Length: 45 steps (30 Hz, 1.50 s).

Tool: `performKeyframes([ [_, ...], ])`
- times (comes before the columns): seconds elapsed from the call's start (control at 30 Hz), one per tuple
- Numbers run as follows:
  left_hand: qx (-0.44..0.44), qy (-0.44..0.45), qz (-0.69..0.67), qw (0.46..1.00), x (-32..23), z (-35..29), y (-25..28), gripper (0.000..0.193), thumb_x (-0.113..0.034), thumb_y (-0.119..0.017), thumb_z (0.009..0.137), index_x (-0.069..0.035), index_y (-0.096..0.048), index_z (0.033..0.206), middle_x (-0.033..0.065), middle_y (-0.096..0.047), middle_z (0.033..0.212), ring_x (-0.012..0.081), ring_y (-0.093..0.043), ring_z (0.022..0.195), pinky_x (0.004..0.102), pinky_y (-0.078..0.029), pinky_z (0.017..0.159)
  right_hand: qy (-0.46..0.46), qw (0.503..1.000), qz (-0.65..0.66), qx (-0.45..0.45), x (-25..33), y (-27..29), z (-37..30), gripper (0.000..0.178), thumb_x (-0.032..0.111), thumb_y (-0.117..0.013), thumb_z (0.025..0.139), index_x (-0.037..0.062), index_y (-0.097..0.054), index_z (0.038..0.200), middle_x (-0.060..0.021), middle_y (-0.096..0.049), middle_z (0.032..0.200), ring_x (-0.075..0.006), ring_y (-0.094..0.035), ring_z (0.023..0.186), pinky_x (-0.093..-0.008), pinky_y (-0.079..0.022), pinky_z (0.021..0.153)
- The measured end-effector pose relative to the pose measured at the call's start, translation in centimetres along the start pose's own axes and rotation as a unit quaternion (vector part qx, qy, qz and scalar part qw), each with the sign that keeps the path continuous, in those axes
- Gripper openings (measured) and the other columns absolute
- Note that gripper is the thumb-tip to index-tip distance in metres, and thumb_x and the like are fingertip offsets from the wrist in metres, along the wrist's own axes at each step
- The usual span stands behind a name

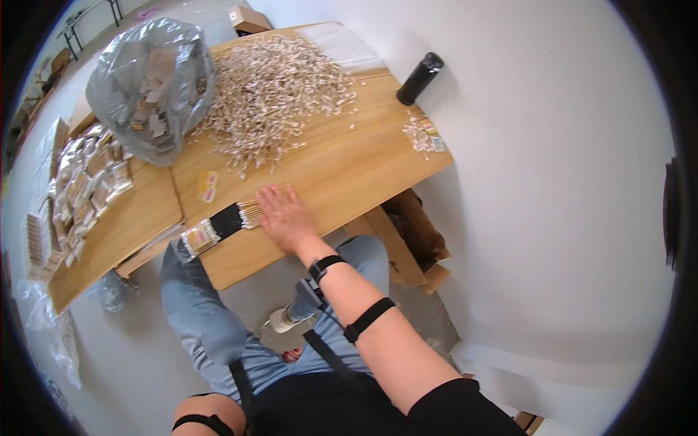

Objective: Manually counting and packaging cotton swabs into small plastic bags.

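Observation:
My right hand (286, 220) lies flat on the wooden table near its front edge, fingers stretched out. Its fingertips and palm edge rest beside and partly over a short row of cotton swabs (251, 214). Left of that row is a black flat band or block (227, 220). A clear packet of cotton swabs (198, 239) with a yellow label adjoins it and reaches the table edge. Just behind lies a small yellow card (208, 186). My left hand is out of view; only part of the left arm, with a black strap, shows at the bottom.
A large heap of loose cotton swabs (276, 94) covers the far table. Left of it stands a grey plastic bag (153, 87); many filled packets (87, 182) lie farther left. A black bottle (420, 78) stands by the wall, near a small swab pile (420, 135). Below sits a cardboard box (396, 247).

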<state>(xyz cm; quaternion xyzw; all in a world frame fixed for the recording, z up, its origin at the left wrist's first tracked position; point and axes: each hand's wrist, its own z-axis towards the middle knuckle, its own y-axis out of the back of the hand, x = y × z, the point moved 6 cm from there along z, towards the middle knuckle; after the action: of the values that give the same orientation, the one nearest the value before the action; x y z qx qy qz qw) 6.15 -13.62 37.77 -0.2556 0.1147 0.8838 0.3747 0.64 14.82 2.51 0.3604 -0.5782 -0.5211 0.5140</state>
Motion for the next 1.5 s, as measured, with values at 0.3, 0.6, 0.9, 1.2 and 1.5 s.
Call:
performKeyframes([
  [0.3,-0.013,0.043,-0.014,0.999,3.1,-1.9,-0.8,0.041,-0.006,-0.051,0.092,-0.01,-0.053,0.132,-0.0051,-0.055,0.073,0.0037,-0.048,0.059,0.019,-0.037,0.054,-0.005,1.0,0.017,-0.003,-0.2,-0.1,0.1,0.055,0.034,-0.036,0.099,0.0068,-0.036,0.146,-0.008,-0.032,0.154,-0.0225,-0.025,0.144,-0.0456,-0.013,0.119],
  [0.6,-0.016,0.047,-0.021,0.999,3.1,-2.1,-0.7,0.041,-0.006,-0.051,0.092,-0.011,-0.053,0.132,-0.0049,-0.055,0.074,0.0039,-0.048,0.059,0.0191,-0.038,0.054,-0.005,1.0,0.007,-0.004,-0.3,-0.1,0.0,0.055,0.035,-0.038,0.099,0.0074,-0.036,0.146,-0.0077,-0.034,0.153,-0.0218,-0.026,0.144,-0.0453,-0.013,0.119],
  [0.9,-0.023,0.044,-0.027,0.998,3.1,-2.2,-0.7,0.04,-0.006,-0.051,0.092,-0.011,-0.053,0.132,-0.0048,-0.056,0.074,0.0041,-0.048,0.06,0.0192,-0.038,0.055,-0.008,1.0,0.022,-0.018,-0.4,-0.1,0.0,0.054,0.034,-0.041,0.098,0.0074,-0.038,0.145,-0.008,-0.036,0.152,-0.0228,-0.028,0.143,-0.0456,-0.015,0.118],
  [1.2,-0.032,0.043,-0.027,0.998,2.9,-2.4,-0.4,0.04,-0.007,-0.051,0.092,-0.011,-0.053,0.132,-0.0046,-0.056,0.074,0.0043,-0.048,0.06,0.0192,-0.038,0.055,-0.001,0.999,0.019,-0.026,-0.2,-0.1,0.0,0.054,0.034,-0.041,0.098,0.008,-0.039,0.145,-0.0086,-0.036,0.152,-0.023,-0.029,0.143,-0.0457,-0.015,0.118],
  [1.5,-0.044,0.039,-0.034,0.998,2.5,-2.5,-0.2,0.04,-0.007,-0.051,0.092,-0.011,-0.053,0.132,-0.0045,-0.056,0.075,0.0045,-0.048,0.061,0.0193,-0.038,0.055,-0.006,1.0,0.011,-0.026,-0.4,-0.2,-0.1,0.054,0.035,-0.04,0.098,0.0082,-0.039,0.145,-0.0088,-0.034,0.153,-0.0226,-0.028,0.143,-0.0451,-0.015,0.118],
])
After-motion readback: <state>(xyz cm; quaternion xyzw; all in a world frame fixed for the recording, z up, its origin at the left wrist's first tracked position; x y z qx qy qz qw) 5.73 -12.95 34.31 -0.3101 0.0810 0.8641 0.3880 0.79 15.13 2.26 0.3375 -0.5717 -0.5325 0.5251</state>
